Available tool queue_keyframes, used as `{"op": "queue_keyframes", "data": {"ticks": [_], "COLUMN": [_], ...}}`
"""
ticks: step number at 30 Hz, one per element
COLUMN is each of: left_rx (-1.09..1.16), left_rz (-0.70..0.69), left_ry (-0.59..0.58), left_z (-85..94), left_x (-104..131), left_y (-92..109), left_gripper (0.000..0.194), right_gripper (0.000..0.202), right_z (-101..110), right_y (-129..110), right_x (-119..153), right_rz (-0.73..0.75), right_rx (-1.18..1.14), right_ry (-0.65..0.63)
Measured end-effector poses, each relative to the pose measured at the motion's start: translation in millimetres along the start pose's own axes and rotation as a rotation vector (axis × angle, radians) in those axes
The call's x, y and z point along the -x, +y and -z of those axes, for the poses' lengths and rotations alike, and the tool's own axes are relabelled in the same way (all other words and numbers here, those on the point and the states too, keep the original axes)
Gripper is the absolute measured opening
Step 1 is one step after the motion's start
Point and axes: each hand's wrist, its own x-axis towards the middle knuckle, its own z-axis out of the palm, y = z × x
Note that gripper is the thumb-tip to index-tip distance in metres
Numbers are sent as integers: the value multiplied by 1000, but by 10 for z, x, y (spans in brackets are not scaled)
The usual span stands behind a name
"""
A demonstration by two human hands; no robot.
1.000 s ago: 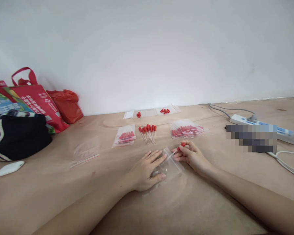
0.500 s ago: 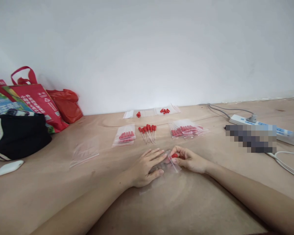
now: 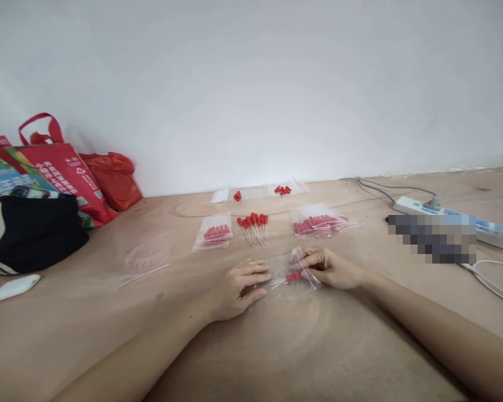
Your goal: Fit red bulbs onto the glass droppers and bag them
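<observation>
A clear zip-lock bag [image 3: 276,267] lies between my hands with a red-bulbed glass dropper [image 3: 293,276] in it. My left hand [image 3: 245,287] rests palm down on the bag's left end, its fingers stretched out and thumb apart. At the bag's mouth, my right hand [image 3: 324,268] has its thumb and fingers closed at the dropper's red bulb; clear film partly covers the fingertips. Just beyond, several loose droppers [image 3: 254,223] lie fanned out, red bulbs away from me. Filled bags of droppers lie at left [image 3: 213,231] and right [image 3: 322,220] of them.
Farther back are more bags with red bulbs [image 3: 282,190]. A flat clear bag [image 3: 146,259] lies left. Shopping bags [image 3: 62,173] and a black striped cloth item [image 3: 33,231] stand far left, near a white object [image 3: 15,287]. A power strip [image 3: 444,212] with cables lies right.
The dropper has gone farther into the bag, its bulb now lying within the film. My left hand has shifted slightly left, and my right hand slightly right.
</observation>
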Motion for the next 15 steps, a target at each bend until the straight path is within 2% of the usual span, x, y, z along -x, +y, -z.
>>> {"op": "queue_keyframes", "data": {"ticks": [2, 4, 7, 10, 15], "left_rx": [29, 51, 59, 65, 65], "left_rz": [-3, -6, 4, 11, 27], "left_ry": [11, 9, -5, -26, -71], "left_z": [-7, -10, 2, 30, 55], "left_x": [13, 23, 20, 8, 11], "left_y": [-18, -31, -23, 9, 32], "left_gripper": [29, 28, 28, 28, 30], "right_gripper": [25, 22, 15, 10, 19], "right_z": [107, 215, 286, 226, 91], "right_y": [17, 32, 42, 58, 178], "right_x": [-15, -93, -375, -807, -1435], "right_rz": [-118, -242, -268, -307, -369], "right_rx": [-3, 42, 171, 377, 387], "right_ry": [25, 146, 339, 477, 565]}}
